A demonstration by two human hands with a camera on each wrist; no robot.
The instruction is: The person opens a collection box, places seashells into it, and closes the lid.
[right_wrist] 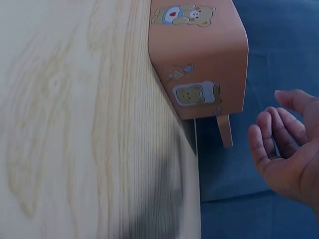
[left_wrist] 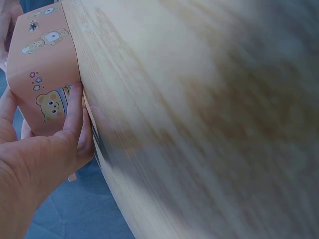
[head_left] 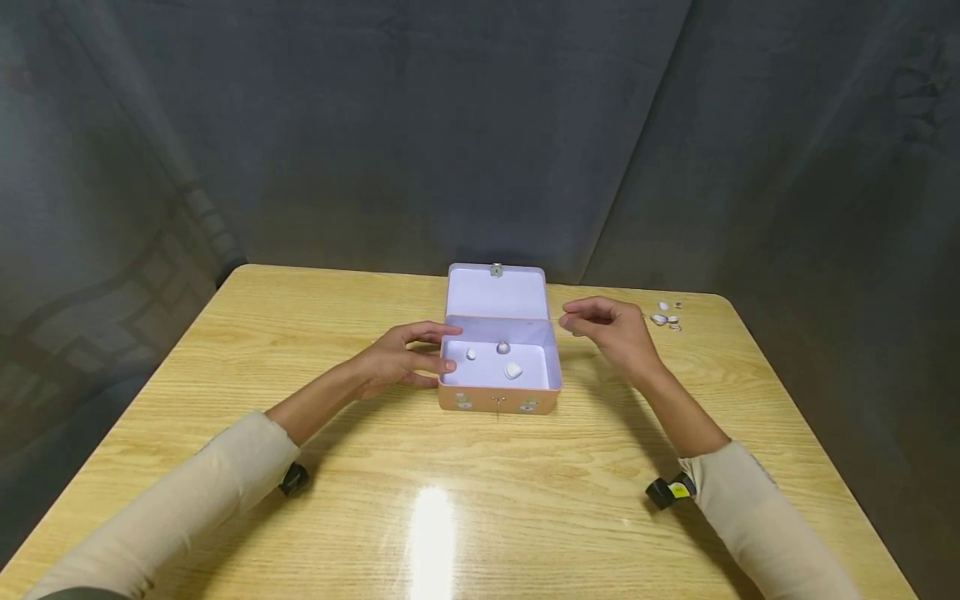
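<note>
A small peach-coloured tin box (head_left: 498, 375) with bear stickers on its sides stands open near the middle of the tabletop (head_left: 480, 500), toward the far edge, its lid (head_left: 496, 292) tipped up at the back. Three small pale shells (head_left: 513, 371) lie loose on the lilac floor inside.

The left hand (head_left: 401, 360) rests against the box's left wall, fingers straight along it and the thumb touching the side panel, as the left wrist view shows; it steadies rather than clamps. The right hand (head_left: 611, 327) hovers just right of the box, apart from it, fingers loosely curled and holding nothing that can be made out.

The box looks like thin sheet metal: light, stiff, smooth-sided, so likely to slide on the glossy wood if pushed. The side walls offer the surest hold, one hand on each; the hinged lid would probably swing if taken alone. The shells look hard but brittle and small, best pinched singly.

A few more shells (head_left: 664, 317) lie near the far right corner, close to the edge. There is open room on the near half of the tabletop.
</note>
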